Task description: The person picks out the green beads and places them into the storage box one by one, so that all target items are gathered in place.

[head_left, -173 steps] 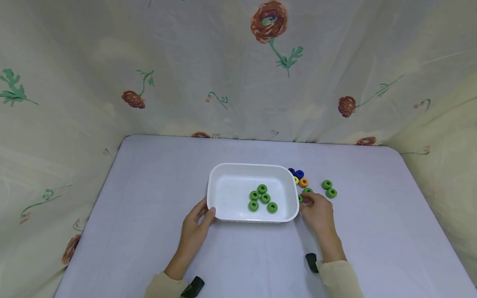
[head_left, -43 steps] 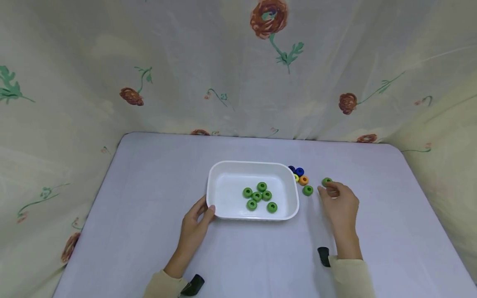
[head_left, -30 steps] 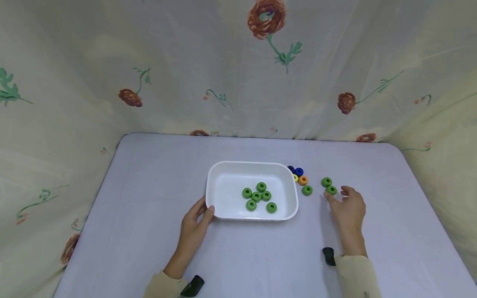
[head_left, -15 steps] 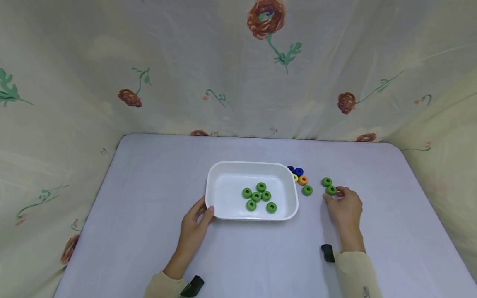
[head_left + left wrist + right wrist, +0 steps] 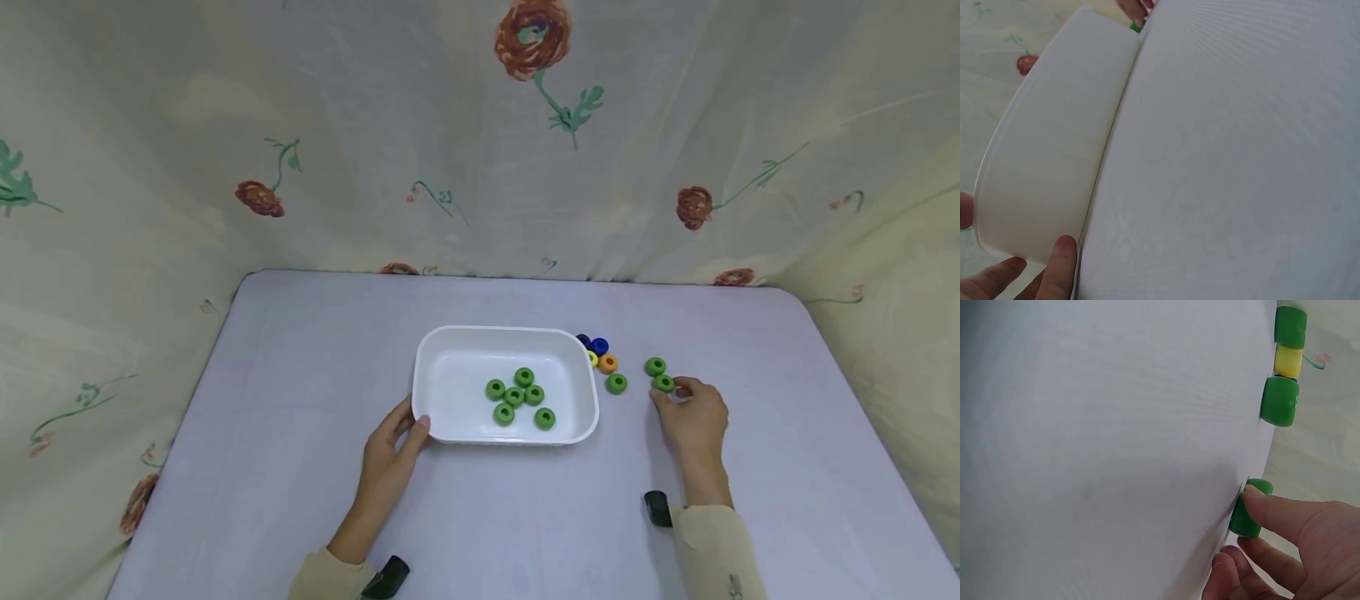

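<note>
My left hand (image 5: 386,467) grips the near left corner of a white tray (image 5: 450,400), thumb at the rim. In the left wrist view its fingers touch the side wall of the tray (image 5: 1054,137). Several green beads (image 5: 513,397) lie inside the tray. Right of it, my right hand (image 5: 693,421) pinches a green bead (image 5: 663,383) that sits on the table beside another green bead (image 5: 655,367). The right wrist view shows the thumb of my right hand (image 5: 1329,544) on the green bead (image 5: 1245,519), with a finger under it.
By the tray's right edge stand an orange bead (image 5: 607,363), a blue bead (image 5: 598,346), a dark bead (image 5: 582,341), a partly hidden yellow bead (image 5: 592,358) and a green bead (image 5: 617,383). Flowered cloth (image 5: 337,217) hangs behind the table (image 5: 300,375).
A green bead near the tray's right edge has gone and one more lies inside. My right hand has moved right and its fingers have closed around a bead. The left hand keeps its grip.
</note>
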`<action>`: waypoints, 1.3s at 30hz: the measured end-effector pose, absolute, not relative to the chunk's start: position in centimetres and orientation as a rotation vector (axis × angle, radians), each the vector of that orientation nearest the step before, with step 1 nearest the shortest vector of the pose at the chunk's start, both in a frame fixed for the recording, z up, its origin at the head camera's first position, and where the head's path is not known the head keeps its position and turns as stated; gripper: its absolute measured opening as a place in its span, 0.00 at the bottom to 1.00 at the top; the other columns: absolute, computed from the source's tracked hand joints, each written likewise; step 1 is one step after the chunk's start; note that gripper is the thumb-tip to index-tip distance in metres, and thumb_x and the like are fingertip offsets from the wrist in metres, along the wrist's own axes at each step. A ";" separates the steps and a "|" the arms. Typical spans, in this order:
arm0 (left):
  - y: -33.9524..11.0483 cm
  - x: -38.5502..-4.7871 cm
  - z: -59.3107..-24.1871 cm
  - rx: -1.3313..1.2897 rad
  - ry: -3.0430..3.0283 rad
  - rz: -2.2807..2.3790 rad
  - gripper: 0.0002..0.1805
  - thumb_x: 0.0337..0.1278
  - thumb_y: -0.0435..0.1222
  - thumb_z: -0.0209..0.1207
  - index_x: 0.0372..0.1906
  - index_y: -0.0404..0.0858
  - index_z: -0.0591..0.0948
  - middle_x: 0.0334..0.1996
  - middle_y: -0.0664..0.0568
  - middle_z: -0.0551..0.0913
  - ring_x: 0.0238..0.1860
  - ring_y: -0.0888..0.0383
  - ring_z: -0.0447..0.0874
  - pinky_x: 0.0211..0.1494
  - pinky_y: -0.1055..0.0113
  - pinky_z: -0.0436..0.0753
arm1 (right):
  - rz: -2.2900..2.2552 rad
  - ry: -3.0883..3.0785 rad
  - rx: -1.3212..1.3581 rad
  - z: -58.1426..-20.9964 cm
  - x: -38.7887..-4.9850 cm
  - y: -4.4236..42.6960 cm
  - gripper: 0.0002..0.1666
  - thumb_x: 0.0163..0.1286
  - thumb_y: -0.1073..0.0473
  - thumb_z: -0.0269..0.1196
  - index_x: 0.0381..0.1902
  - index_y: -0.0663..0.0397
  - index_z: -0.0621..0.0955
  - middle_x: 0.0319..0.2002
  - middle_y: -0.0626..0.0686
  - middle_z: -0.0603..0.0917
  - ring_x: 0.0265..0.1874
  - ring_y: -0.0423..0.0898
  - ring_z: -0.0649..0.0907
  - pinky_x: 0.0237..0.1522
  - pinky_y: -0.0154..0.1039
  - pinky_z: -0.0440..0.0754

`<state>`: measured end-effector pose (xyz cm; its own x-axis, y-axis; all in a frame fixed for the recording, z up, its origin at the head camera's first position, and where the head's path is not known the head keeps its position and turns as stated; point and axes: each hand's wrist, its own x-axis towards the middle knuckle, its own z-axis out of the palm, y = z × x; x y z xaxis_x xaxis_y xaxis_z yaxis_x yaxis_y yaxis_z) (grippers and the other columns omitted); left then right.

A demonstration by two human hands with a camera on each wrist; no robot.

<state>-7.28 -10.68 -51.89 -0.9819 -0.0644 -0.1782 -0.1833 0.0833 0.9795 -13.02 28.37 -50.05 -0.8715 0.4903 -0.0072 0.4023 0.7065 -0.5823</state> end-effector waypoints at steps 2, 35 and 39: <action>-10.7 -7.3 -51.9 -0.255 2.250 2.053 0.29 0.72 0.39 0.57 0.73 0.39 0.68 0.70 0.41 0.71 0.70 0.46 0.73 0.61 0.72 0.86 | 0.885 -2.761 -0.713 -50.0 -13.1 28.3 0.26 0.67 0.59 0.67 0.58 0.70 0.79 0.47 0.69 0.80 0.45 0.62 0.78 0.47 0.58 0.77; -10.7 -7.3 -51.9 -0.252 2.253 2.056 0.29 0.72 0.39 0.57 0.73 0.38 0.68 0.70 0.40 0.72 0.70 0.46 0.74 0.61 0.72 0.87 | 0.993 -2.750 -0.610 -46.2 -12.3 24.8 0.27 0.68 0.52 0.68 0.61 0.60 0.80 0.51 0.64 0.85 0.48 0.56 0.82 0.38 0.36 0.79; -10.7 -7.3 -51.9 -0.256 2.254 2.053 0.29 0.72 0.39 0.57 0.74 0.38 0.68 0.70 0.40 0.72 0.70 0.46 0.74 0.61 0.72 0.86 | 1.039 -2.778 -0.520 -44.3 -11.8 22.9 0.27 0.69 0.51 0.68 0.61 0.56 0.80 0.52 0.61 0.85 0.49 0.54 0.81 0.38 0.34 0.78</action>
